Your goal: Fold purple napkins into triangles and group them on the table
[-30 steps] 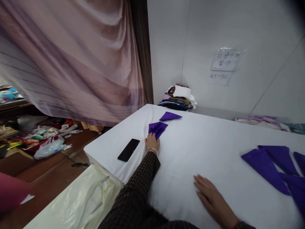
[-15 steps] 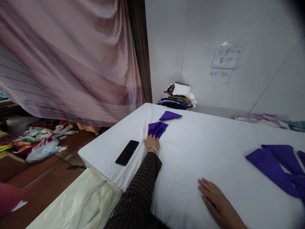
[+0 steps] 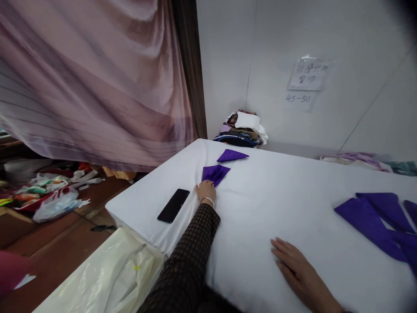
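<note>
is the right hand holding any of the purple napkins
No, the right hand lies flat and open on the bare white tablecloth, apart from the purple napkins to its right.

Wall note (image 3: pixel 309 75): handwritten Chinese, blurred; "45-50" on strip (image 3: pixel 298 99) below.

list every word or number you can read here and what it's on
"45-50": handwritten just below the paper sign on the white wall.
The paper sign: two rows of handwritten characters, too blurred to read.
The phone: dark screen, no text showing.
</note>
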`<state>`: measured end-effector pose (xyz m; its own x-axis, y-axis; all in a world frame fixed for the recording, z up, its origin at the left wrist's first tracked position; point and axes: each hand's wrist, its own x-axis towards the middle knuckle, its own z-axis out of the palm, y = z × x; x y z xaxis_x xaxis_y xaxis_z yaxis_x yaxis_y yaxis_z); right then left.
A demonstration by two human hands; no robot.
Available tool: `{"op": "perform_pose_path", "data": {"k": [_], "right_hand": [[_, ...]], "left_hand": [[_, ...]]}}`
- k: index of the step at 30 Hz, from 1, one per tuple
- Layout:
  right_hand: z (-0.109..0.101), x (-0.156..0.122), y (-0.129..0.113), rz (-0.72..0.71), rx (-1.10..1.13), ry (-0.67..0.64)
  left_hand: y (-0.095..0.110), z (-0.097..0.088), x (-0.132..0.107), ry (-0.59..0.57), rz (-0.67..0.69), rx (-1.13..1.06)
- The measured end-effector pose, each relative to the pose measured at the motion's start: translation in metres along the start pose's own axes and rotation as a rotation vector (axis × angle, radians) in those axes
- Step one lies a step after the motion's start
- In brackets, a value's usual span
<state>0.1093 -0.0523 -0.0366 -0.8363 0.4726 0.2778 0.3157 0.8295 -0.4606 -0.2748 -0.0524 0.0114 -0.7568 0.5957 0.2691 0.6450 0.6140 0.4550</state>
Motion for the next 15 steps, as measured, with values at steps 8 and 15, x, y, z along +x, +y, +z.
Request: {"op": "perform_pose_path", "data": {"k": [8, 15], "right_hand": [[-0.015, 0.007, -0.005, 0.381, 0.581, 0.230], [-0.025, 0.025, 0.003, 0.666, 0.992, 0.502]], "left_hand": [[0.087, 0.006, -0.109, -0.271, 0.669, -0.366], [0.105, 0.005, -0.162, -0.790, 0.966, -0.653]]}}
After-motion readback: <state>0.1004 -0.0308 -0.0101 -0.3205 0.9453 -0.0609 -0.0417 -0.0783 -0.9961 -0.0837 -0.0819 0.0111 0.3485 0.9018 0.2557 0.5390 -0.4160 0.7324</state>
